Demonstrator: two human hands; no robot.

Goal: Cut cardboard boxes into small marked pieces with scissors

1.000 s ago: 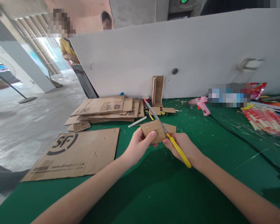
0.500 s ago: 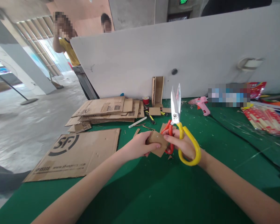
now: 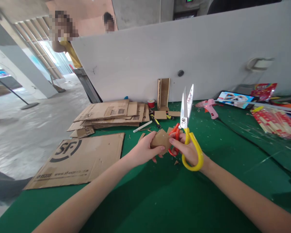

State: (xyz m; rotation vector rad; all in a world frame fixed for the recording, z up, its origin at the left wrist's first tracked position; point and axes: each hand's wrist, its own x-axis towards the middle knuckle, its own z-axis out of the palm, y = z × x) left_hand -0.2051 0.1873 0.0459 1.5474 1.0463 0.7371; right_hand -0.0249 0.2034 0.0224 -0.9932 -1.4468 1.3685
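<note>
Between the fingers of my left hand (image 3: 145, 147) is a small piece of brown cardboard (image 3: 161, 141), its thumb lying across the lower edge. My right hand (image 3: 188, 149) has a pair of scissors (image 3: 185, 119) hooked on it, blades pointing up and slightly apart, one handle red and the other yellow. The right fingertips also touch the right edge of the cardboard piece. Part of the right fingers is hidden behind the scissor handles. Little cardboard scraps (image 3: 176, 162) lie on the green table (image 3: 145, 200) below and behind the hands.
At left lie a large cardboard sheet (image 3: 87, 158) and a stack of flattened cardboard (image 3: 106, 111). Behind are a glue stick (image 3: 142, 126), a box cutter (image 3: 156, 122) and a cardboard channel (image 3: 164, 94). A pink glue gun (image 3: 210, 109), its cord and a phone (image 3: 236, 98) are at right.
The cardboard piece has been turned and raised slightly in my left hand. The scissors have shifted, their blades leaning more to the right and the yellow handle moving left.
</note>
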